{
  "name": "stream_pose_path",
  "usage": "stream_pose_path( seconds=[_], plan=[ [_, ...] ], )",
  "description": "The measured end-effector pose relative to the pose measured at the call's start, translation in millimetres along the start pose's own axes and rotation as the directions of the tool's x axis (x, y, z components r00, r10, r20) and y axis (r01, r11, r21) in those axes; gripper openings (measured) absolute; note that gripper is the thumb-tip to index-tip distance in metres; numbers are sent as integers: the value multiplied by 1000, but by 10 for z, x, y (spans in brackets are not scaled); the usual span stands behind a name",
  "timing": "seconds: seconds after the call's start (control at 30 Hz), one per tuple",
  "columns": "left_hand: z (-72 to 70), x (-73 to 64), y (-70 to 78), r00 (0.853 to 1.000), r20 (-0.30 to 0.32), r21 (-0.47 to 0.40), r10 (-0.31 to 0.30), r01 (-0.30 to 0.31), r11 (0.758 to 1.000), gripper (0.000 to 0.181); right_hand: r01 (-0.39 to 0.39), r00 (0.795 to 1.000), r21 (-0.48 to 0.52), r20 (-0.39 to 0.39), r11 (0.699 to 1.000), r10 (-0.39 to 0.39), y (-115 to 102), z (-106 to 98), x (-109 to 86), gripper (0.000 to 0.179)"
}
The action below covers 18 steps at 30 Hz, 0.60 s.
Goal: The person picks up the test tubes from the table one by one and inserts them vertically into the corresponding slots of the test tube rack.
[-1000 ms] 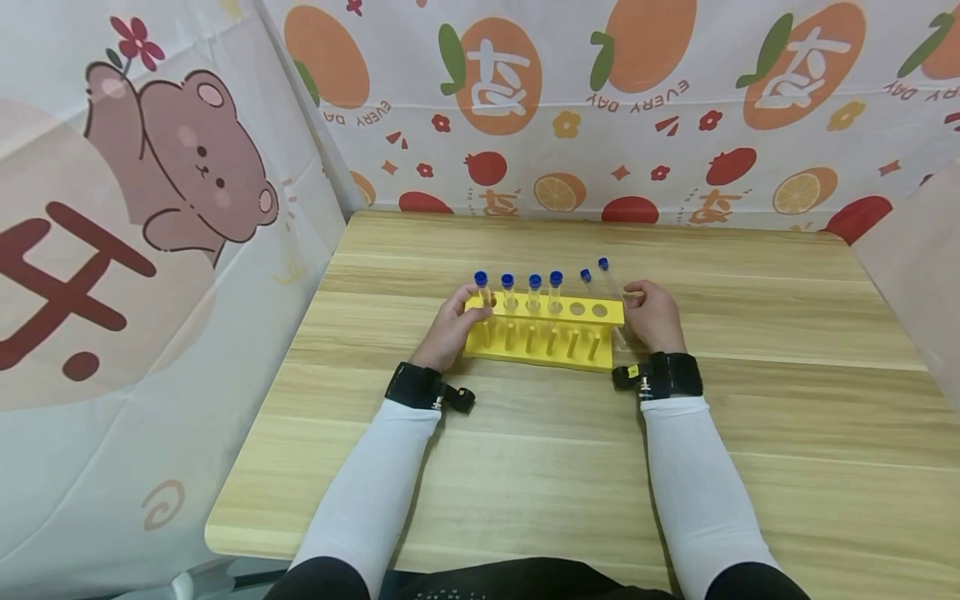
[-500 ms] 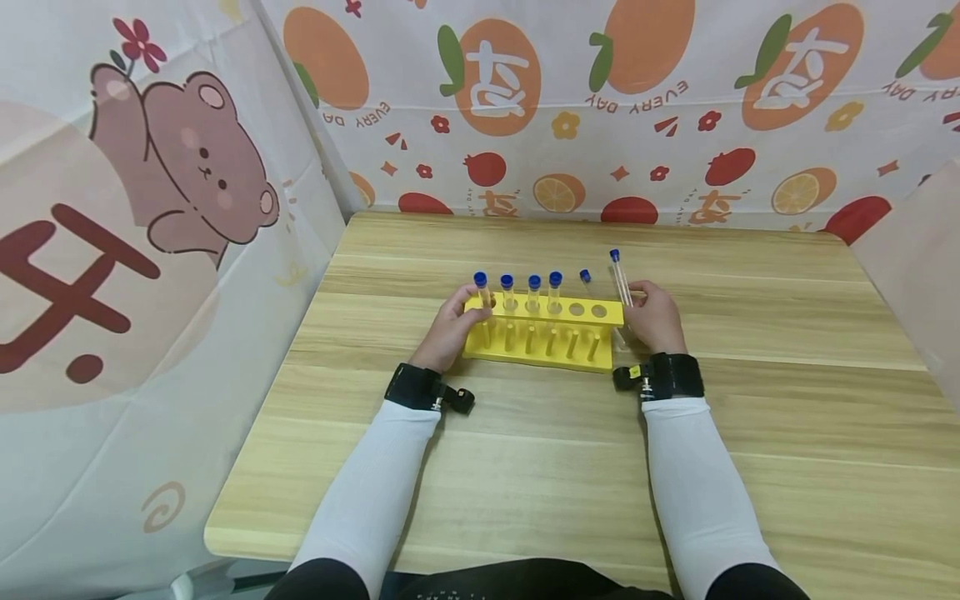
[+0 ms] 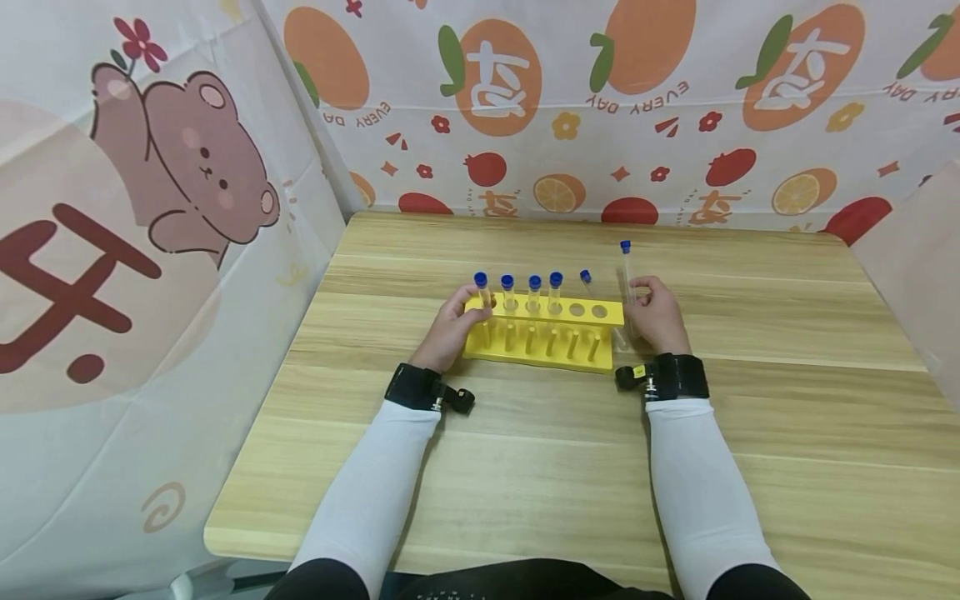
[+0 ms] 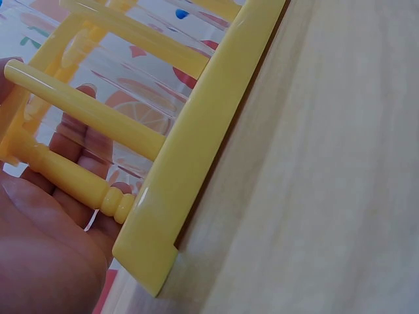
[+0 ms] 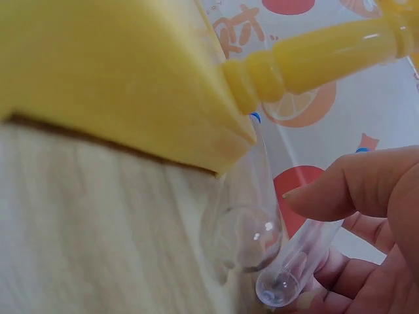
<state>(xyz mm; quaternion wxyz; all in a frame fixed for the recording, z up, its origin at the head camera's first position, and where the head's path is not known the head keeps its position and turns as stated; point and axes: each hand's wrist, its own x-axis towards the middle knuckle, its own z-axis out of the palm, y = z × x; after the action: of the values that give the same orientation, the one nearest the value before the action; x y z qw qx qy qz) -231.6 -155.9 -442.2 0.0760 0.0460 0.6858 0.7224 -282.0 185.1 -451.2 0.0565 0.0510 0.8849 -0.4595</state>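
Observation:
A yellow test tube rack [image 3: 543, 354] stands on the wooden table, with several blue-capped test tubes [image 3: 534, 287] upright in its left holes; the two rightmost holes hold none. My left hand [image 3: 450, 325] grips the rack's left end, fingers behind its end post in the left wrist view. Just right of the rack, my right hand [image 3: 656, 317] pinches a clear test tube [image 3: 627, 271] between thumb and fingers, its blue cap up and its rounded bottom low. Another test tube [image 5: 245, 222] lies behind the rack's right end, its blue cap [image 3: 586, 275] showing past the top plate.
The wooden table [image 3: 525, 492] extends on all sides of the rack. A fruit-print cloth [image 3: 570, 125] hangs along its far edge, and a bear-print cloth [image 3: 187, 158] hangs at the left. Small cameras [image 3: 459, 400] are strapped to both wrists.
The right hand has taken hold of the outer test tube and tipped it from leaning to nearly upright, its cap moving up and right. The left hand and rack have stayed put.

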Motion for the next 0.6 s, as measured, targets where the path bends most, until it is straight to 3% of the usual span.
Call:
stream_pose_path(
  seconds=[0.23,0.6],
  plan=[
    [-6,9,3,1000,-6,8,-21,21,1000,21,-10,1000,66,-11,998,11,-15,0,-4,38],
    [-1,3,15,1000,-3,-3,-22,22,1000,21,17,996,101,-93,995,-8,-71,7,-32,28]
  ],
)
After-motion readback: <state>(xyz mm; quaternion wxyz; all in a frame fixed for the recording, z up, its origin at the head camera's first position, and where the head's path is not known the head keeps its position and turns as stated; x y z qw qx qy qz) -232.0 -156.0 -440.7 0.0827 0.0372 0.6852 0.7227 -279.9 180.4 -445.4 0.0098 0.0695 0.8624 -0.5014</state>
